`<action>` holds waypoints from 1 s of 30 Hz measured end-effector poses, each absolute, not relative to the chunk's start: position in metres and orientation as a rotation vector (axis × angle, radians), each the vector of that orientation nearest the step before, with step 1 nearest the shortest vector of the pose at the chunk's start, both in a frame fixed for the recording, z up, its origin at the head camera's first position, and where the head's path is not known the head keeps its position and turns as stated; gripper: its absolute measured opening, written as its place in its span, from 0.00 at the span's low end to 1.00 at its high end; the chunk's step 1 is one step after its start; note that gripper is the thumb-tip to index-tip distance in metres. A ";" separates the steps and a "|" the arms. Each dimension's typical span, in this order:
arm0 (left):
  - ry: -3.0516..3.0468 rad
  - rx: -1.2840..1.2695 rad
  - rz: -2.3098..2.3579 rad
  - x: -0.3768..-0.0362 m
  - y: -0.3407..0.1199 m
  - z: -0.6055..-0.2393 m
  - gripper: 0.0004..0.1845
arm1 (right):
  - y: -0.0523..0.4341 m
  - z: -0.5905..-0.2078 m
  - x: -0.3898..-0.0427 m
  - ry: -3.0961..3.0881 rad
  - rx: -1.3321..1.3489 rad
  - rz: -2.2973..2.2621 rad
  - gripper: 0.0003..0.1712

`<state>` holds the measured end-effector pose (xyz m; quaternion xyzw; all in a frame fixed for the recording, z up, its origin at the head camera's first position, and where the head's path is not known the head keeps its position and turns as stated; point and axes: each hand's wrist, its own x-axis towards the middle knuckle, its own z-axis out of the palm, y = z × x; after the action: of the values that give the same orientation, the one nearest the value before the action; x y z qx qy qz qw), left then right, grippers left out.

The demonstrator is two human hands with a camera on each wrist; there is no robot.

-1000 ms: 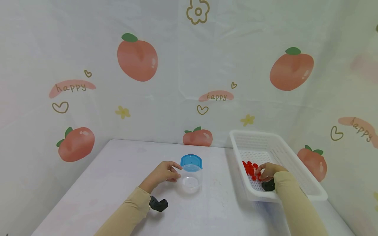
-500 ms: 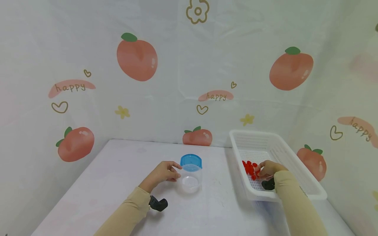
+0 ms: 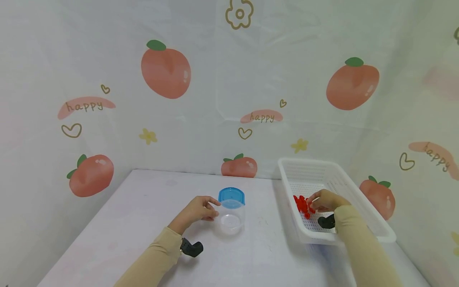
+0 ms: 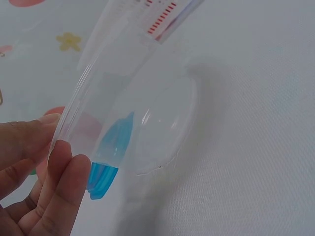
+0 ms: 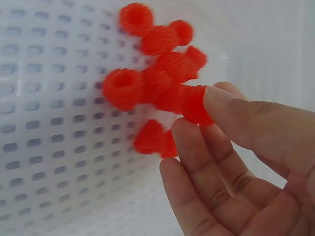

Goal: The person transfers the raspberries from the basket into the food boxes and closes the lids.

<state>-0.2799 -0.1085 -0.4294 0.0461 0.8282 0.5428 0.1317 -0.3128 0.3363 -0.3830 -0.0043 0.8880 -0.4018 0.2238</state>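
Observation:
A clear plastic cup (image 3: 231, 220) with a blue lid (image 3: 231, 197) hinged behind it stands mid-table. My left hand (image 3: 199, 210) pinches the cup's rim (image 4: 74, 115) between thumb and fingers. Several red raspberry-like pieces (image 3: 302, 205) lie in a white perforated basket (image 3: 362, 217) at the right. My right hand (image 3: 324, 200) reaches into the basket and pinches one red piece (image 5: 196, 105) between thumb and fingertips, the rest of the pile (image 5: 147, 83) just beyond it.
The white table (image 3: 143, 223) meets a peach-patterned backdrop at the back and sides. The basket sits at the table's right edge. Black wrist camera mounts (image 3: 191, 248) show under both sleeves.
My right hand has shifted a little farther into the basket, up over the red pieces, and closed on one. The left hand and cup have stayed put.

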 end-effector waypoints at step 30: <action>2.431 0.149 1.553 -0.281 -0.108 -0.430 0.17 | 0.256 -0.314 -0.299 2.497 -0.481 -1.353 0.21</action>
<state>-0.2811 -0.1082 -0.4304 0.0513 0.8348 0.5333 0.1264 -0.2993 0.2557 -0.3138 -0.1655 0.8595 -0.4657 0.1304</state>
